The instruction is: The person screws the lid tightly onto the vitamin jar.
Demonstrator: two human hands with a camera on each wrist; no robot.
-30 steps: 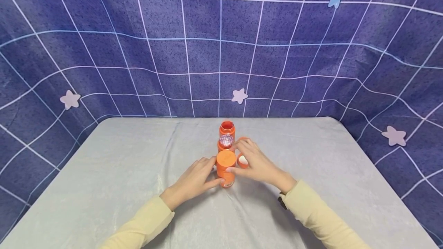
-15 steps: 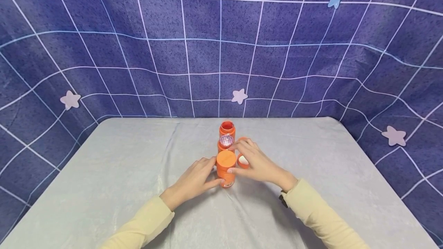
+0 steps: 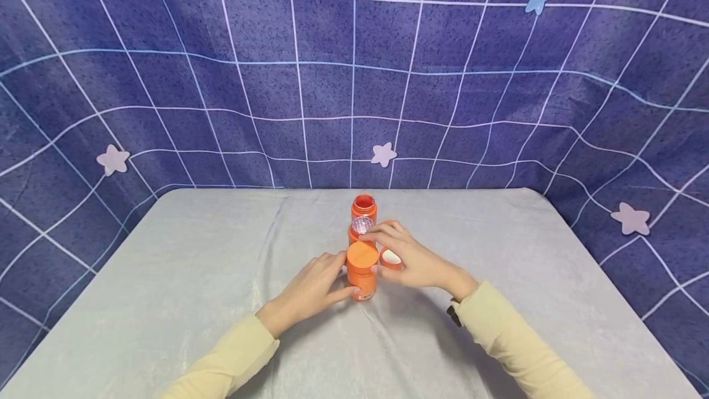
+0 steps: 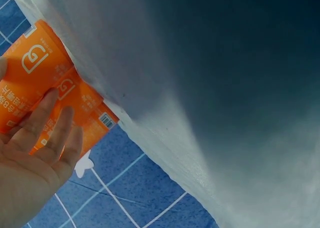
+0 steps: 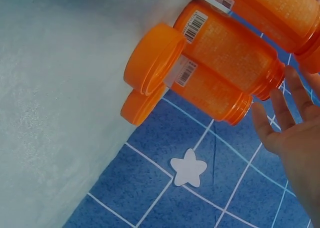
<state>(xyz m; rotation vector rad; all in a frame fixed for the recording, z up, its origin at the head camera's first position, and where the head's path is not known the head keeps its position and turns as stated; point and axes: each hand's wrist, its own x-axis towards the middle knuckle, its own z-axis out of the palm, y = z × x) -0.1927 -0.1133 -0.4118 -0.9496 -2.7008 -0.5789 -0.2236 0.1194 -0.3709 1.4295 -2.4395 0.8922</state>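
Nearest me in a row on the table stands an orange plastic bottle (image 3: 363, 288), topped by an orange screw cap (image 3: 362, 255). My left hand (image 3: 310, 285) holds its body, thumb at the front and fingers along the left side. At the cap, my right hand (image 3: 412, 258) has its thumb on the right side and its fingers reaching round the back. Behind stands a second orange bottle (image 5: 227, 46), its mouth covered by a shiny patterned seal (image 3: 362, 225). Farthest away, a third orange bottle (image 3: 364, 209) has an uncovered mouth. The right hand partly hides the row.
Two loose orange caps lie just right of the bottles: a larger-looking cap (image 5: 154, 58) and another cap (image 5: 140, 107) behind it, mostly hidden in the head view. A grey cloth covers the table (image 3: 194, 276). A blue grid-patterned curtain (image 3: 327, 91) hangs behind it.
My right hand has turned slightly at the cap: its fingers have slid left across the back and its thumb right. The left hand and the bottles stay put.
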